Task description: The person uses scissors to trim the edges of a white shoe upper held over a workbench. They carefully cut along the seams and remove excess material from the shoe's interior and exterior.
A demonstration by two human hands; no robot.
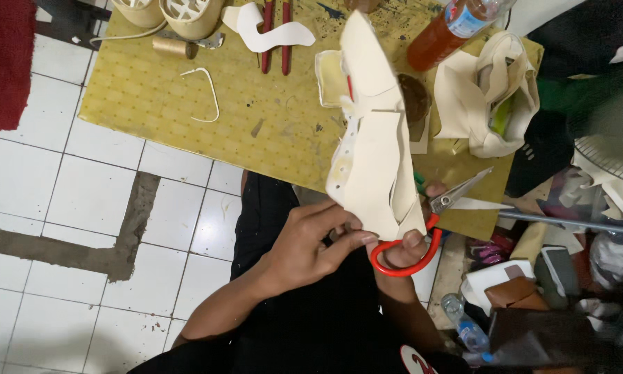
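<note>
Cream leather piece [374, 159]: held upright in the air over the near edge of the table [152, 104], folded and layered, with a row of punched holes along its left side.

Left hand [311, 242]: fingers curled, thumb and fingertips pinching the lower edge of the leather piece.

Right hand [412, 239]: mostly hidden behind the leather; fingers pass through the red loops of the scissors [429, 228]. Blades part-open, pointing right, just beside the leather's lower right edge.

Hard to make out: where the blades meet the leather is covered by the piece itself. The clutter at the right edge of the view is blurred.

Table: yellow-green patterned top, stained dark in places. Toward the far edge lie red-handled pliers [275, 34], a curved cream offcut [270, 34] and a thin white loop [204, 93]. Near the far right corner sit an orange-filled bottle [446, 31] and a cream cloth bag [492, 97].

Room: white tiled floor [62, 208] with a grey cement strip; red fabric [3, 62] at upper left.
</note>
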